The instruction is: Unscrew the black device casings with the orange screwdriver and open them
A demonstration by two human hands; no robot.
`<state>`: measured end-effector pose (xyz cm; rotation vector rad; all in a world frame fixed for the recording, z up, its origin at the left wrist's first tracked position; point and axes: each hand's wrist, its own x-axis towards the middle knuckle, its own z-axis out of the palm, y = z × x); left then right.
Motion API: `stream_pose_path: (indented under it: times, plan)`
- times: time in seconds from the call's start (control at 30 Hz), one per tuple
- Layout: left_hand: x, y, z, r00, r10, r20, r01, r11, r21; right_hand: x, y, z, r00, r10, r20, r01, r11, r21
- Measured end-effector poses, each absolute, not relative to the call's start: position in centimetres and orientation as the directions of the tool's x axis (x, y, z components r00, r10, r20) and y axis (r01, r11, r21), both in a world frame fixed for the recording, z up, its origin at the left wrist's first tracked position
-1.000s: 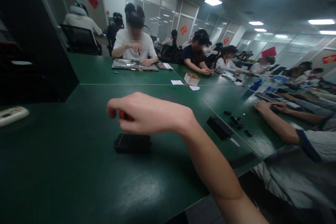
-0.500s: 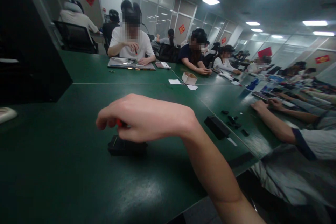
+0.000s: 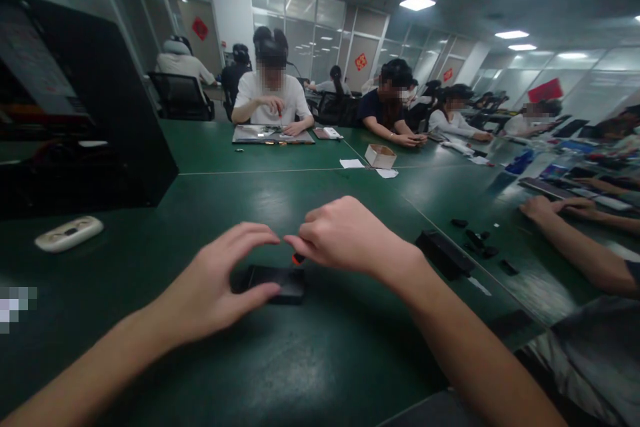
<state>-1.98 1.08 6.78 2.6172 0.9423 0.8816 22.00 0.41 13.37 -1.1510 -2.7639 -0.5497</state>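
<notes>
A small black rectangular case (image 3: 277, 280) lies on the green table in front of me. My left hand (image 3: 233, 273) is open beside it, fingers curved and thumb apart, the thumb overlapping the case's near left part in view. Just right of and above the case is my right hand (image 3: 345, 237), closed on a small orange-and-black tool (image 3: 299, 259). Only a short end of that tool shows below the fingers, close to the case's top right; whether it touches cannot be told.
A black cabinet-like box (image 3: 115, 113) stands at left, with an oval cream case (image 3: 69, 234) near it. To the right lie a long black case (image 3: 445, 253) and several small black parts (image 3: 480, 240). A small open carton (image 3: 381, 156) sits farther back. Co-workers sit across and at right.
My left hand has come into view beside the black case. My right hand, still closed on the tool, now appears at the case's right side instead of over it. The view has shifted.
</notes>
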Motion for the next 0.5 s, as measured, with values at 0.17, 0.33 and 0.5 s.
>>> stream_pose_path:
  times: [0.17, 0.33, 0.5]
  plan:
    - [-1.3, 1.8, 2.0, 0.668, 0.655, 0.355, 0.491, -0.745, 0.451, 27.4, 1.9, 8.2, -0.735, 0.451, 0.506, 0.636, 0.717, 0.285]
    - [-1.6, 2.2, 0.2, 0.617, 0.722, 0.311, 0.441, -0.645, 0.624, 30.3, 2.5, 7.1, -0.665, 0.427, 0.613, 0.666, 0.71, 0.227]
    - [-1.5, 2.5, -0.1, 0.62, 0.737, 0.268, 0.441, -0.61, 0.658, 30.7, 2.8, 7.2, -0.655, 0.454, 0.604, 0.674, 0.712, 0.197]
